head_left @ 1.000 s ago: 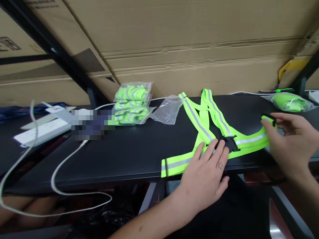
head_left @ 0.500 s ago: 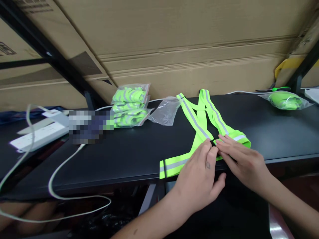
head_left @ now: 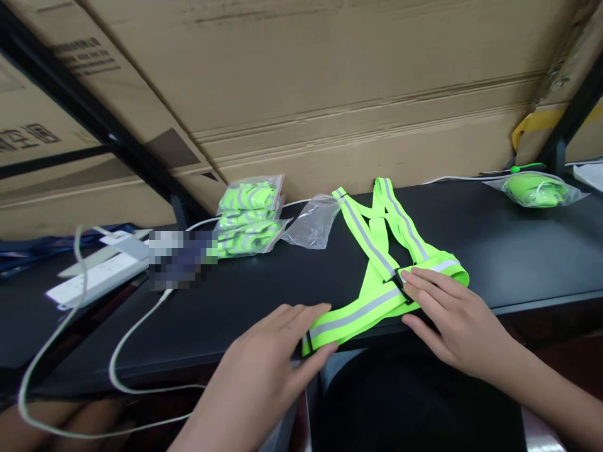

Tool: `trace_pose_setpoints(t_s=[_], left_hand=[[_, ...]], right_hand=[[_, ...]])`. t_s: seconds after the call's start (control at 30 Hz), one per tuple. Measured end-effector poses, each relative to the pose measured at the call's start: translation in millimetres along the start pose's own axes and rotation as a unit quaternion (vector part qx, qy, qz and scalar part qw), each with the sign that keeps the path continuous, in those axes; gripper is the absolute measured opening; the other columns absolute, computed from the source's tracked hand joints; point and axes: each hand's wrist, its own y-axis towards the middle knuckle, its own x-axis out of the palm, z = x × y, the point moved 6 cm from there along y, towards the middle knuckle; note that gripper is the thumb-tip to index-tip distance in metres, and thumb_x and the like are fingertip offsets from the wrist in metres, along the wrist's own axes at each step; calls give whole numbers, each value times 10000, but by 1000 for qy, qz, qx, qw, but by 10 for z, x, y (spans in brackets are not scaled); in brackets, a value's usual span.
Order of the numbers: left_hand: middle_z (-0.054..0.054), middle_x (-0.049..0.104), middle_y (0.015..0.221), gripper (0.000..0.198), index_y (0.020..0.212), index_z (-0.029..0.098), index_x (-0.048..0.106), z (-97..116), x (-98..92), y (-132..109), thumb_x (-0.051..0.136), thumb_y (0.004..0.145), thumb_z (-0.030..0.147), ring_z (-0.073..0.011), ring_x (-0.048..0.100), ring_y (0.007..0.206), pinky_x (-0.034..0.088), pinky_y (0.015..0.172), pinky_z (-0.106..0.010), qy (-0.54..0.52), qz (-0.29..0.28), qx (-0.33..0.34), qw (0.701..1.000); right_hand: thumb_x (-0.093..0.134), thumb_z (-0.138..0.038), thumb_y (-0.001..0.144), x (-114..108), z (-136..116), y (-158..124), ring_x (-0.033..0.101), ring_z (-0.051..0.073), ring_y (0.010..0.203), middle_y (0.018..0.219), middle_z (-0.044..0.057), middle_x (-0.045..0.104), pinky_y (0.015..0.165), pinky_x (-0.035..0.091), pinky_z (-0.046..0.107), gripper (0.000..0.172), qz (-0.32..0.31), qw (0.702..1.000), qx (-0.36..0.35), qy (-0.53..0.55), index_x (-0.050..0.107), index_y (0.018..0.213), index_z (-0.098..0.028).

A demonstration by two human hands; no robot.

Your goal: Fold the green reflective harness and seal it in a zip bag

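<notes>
A neon-green reflective strap vest (head_left: 377, 251) with grey stripes lies flat on the black table (head_left: 264, 295), its belt running along the front edge. My right hand (head_left: 452, 320) rests with flat fingers on the folded right end of the belt, over the black buckle. At the belt's left end, my left hand (head_left: 268, 358) has its fingers spread, the thumb touching the strap's tip at the table edge. Neither hand grips anything.
Bagged green vests (head_left: 247, 216) are stacked at the back, with an empty clear bag (head_left: 313, 223) beside them. Another bagged vest (head_left: 537, 188) lies far right. A white power strip (head_left: 97, 279) and white cable (head_left: 127, 339) sit left. Cardboard boxes (head_left: 330, 81) stand behind.
My left hand slid from the buckle leftward to the belt's left end. My right hand folded the right end in and now presses on the buckle. The view tilted slightly.
</notes>
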Motion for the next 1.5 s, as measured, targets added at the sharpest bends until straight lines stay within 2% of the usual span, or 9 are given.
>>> trace_pose_setpoints(t_s=[0.13,0.3,0.5,0.7,0.93,1.17,1.33,1.47,1.5], left_hand=[[-34,732,1060,280,1116,284,695,-235,-35,-11,682,869,414,-219,702,885,570,729,-271,-118,-7,0,993],[-46,735,1052,372,1101,266,629,-337,-25,-26,777,767,340,-244,724,928,609,805,-325,-209,22,-37,977],[-39,680,986,500,1063,231,496,-377,-164,228,828,697,302,-191,711,799,620,668,-294,-384,72,-133,911],[-55,679,921,355,862,152,604,202,-406,1079,838,626,277,-156,664,801,590,749,-301,-411,102,-50,905],[64,518,586,240,782,161,615,1091,181,1800,797,635,214,-78,484,529,401,513,-213,-374,-21,61,925],[36,561,650,244,785,167,691,1297,653,1815,830,683,341,-104,519,590,422,552,-243,-365,-171,129,906],[-38,636,875,276,720,172,728,1264,590,1682,619,923,325,-152,613,883,492,797,-285,-341,-128,210,908],[-31,609,883,340,656,167,695,1258,604,1598,554,949,264,-141,615,859,492,821,-287,-294,-99,248,918],[-33,610,901,344,640,162,681,1255,612,1586,544,945,243,-136,616,843,493,820,-287,-288,-96,254,918]], right_hand=[[561,-329,970,-5,-1,-1,653,304,1154,1203,167,720,991,572,454,363,14,999,-11,-28,689,1153,-44],[560,-371,973,1,17,3,668,286,1125,1185,149,731,970,581,426,367,20,999,-12,-29,706,1105,-61],[598,-474,937,25,26,-15,658,297,1087,1185,168,724,879,591,426,454,20,1000,-16,-15,702,1077,-55],[521,-651,910,90,20,-45,638,295,1054,1220,175,702,912,530,449,619,19,999,-31,-35,692,1108,-90],[573,-662,871,92,30,-50,641,284,900,917,134,712,838,528,429,565,38,998,-32,-26,711,976,-124],[608,-546,900,76,42,-70,658,286,899,969,170,709,775,544,404,478,72,997,-28,-13,716,1005,-93],[619,-448,907,-46,43,-75,669,268,847,870,148,713,722,571,387,377,101,994,-24,19,714,973,-89],[644,-168,863,-324,173,-188,668,194,745,775,67,697,683,577,324,22,211,975,-44,60,666,865,-167],[656,-118,838,-382,245,-221,674,196,769,788,63,696,704,583,332,67,235,970,-30,48,654,861,-180]])
